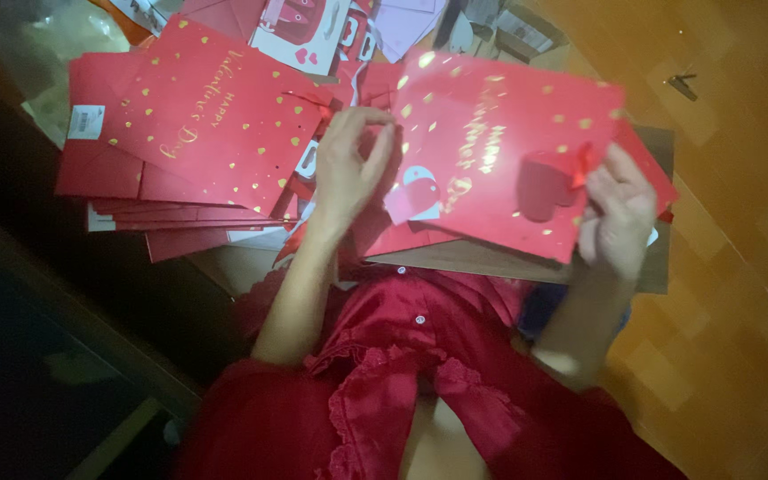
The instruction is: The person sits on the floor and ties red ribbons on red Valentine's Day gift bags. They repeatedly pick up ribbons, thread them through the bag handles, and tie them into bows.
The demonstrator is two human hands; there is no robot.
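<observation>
- I am holding a flat red gift bag [491, 169] in front of me, above a sheet of brown cardboard [491, 262] and over my lap; it is speckled with gold hearts and carries gold lettering.
- My left hand [353, 164] is pinching the bag's left edge, fingers curled closed on it, near a pink and white tag [415, 197].
- My right hand [620, 213] is closing on the bag's right lower corner, just beside a red ribbon bow [584, 164] and a dark red heart shape [540, 187].
- Judging by its look, the bag is behaving as light, thin, glossy card: stiff enough to stay flat, likely slippery, and liable to crease or tear at the ribbon. I am judging the edges and corners to be the safest places to take hold, away from the bow.
- A stack of similar red bags [180, 133] is lying to my left, fanned unevenly.
- The wooden floor [740, 222] is showing to my right, with a small dark clip-like object [682, 84] on it.
- My red garment [402, 382] is filling the lower view.
- The left side is sitting in deep shadow and I cannot make it out; items along the top edge are cut off; the whole view is blurring slightly.
</observation>
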